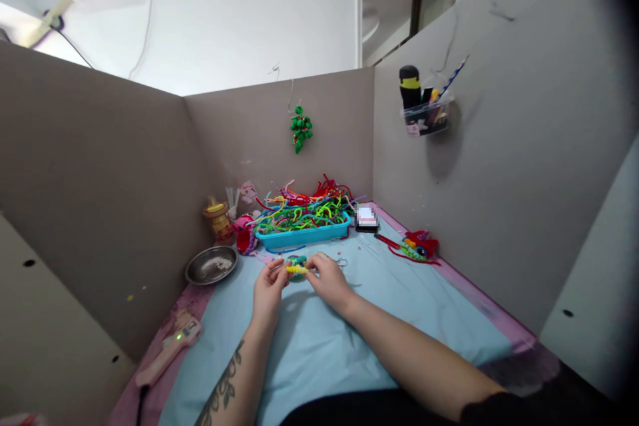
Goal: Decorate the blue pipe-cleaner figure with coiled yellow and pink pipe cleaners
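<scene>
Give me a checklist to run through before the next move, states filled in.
1. Yellow fuzzy strip in the grip of left hand and right hand: ok.
2. Multicoloured fuzzy stems in the light-blue rectangular plastic tray, beyond the hands: ok.
3. Small white pieces inside the round silver metal bowl: ok.
4. Pink corded glue-gun-like tool showing a lit green light: ok.
5. That tool's tip hot: cannot tell.
6. Pale-blue table covering smooth: not ok, creased.

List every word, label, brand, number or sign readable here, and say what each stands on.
No text is readable.
Black-edged device: screen blurred.
Pink patch on the hanging clear container: too small to tell any lettering.
Brown cup: markings too small to read.
Pink handheld tool: panel too small to read.
</scene>
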The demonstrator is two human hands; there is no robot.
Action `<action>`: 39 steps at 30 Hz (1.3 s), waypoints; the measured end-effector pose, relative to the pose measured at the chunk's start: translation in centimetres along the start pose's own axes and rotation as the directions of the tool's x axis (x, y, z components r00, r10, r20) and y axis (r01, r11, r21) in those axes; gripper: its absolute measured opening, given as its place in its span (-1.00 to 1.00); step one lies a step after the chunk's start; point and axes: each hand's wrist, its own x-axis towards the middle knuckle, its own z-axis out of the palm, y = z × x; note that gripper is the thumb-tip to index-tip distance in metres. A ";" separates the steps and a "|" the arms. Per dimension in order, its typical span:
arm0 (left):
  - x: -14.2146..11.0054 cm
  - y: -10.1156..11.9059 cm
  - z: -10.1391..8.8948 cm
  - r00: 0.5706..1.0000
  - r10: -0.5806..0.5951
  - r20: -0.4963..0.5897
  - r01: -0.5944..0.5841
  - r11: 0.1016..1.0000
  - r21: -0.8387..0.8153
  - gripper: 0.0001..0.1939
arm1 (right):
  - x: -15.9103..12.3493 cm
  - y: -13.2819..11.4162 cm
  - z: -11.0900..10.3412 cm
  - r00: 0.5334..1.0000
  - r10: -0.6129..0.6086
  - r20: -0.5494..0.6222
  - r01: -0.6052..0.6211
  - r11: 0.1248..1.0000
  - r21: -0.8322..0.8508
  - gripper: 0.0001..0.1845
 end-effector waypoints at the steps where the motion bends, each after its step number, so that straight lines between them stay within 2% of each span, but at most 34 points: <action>1: 0.0 0.0 0.0 1.000 0.008 -0.002 -0.008 1.000 -0.002 -0.45 | 0.0 0.0 0.0 1.000 -0.001 0.007 0.001 1.000 0.008 -0.93; 8: 0.1 -0.2 -0.3 0.988 0.152 -0.034 -0.148 0.984 0.101 -0.60 | -0.1 -0.6 0.1 0.998 -0.024 0.053 0.021 0.998 0.057 -0.98; 12: 0.1 -0.2 -0.3 0.980 0.192 -0.045 -0.184 0.971 0.150 -0.64 | -0.1 -0.8 0.0 0.997 -0.054 0.053 0.050 0.996 0.076 -0.95; 30: 0.1 -0.3 -0.4 0.984 0.177 -0.034 -0.164 0.958 0.234 -0.58 | -0.1 -1.0 -0.2 0.996 -0.084 0.029 0.082 0.995 0.052 -0.97; 34: 0.2 -0.4 -0.5 0.986 0.160 -0.042 -0.145 0.961 0.236 -0.57 | -0.1 -1.2 -0.5 0.995 -0.097 0.031 0.098 0.995 -0.026 -0.95; 39: 0.2 -0.7 -0.5 0.994 0.085 -0.064 -0.070 0.975 0.209 -0.55 | -0.1 -1.6 -0.9 0.989 -0.143 0.048 0.149 0.974 -0.172 -0.92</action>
